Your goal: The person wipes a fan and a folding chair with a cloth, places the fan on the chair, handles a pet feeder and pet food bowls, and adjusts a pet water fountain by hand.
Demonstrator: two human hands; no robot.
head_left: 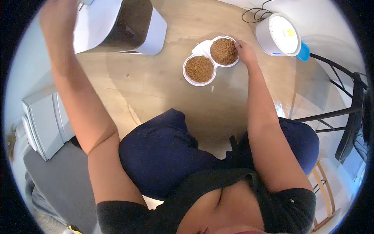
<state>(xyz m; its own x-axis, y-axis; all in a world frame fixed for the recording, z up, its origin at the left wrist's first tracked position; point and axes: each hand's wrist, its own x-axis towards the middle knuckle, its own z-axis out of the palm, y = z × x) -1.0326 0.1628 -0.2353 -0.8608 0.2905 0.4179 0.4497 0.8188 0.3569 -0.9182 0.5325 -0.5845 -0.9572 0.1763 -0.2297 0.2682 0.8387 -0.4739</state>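
Note:
A white double pet bowl sits on the wooden floor, both of its round cups filled with brown kibble. My right hand is at the outer rim of the far right cup, fingers closed on its edge. Up at the top left, my left hand is over a white bin with a dark see-through front. The fingers of that hand are cut off by the frame edge, so their grip is hidden. A small pale blue piece shows beside them.
A white round appliance with a blue part and a black cable stands at the upper right. Black metal furniture legs reach in from the right. At left are a grey-white panelled box and a dark grey cushion.

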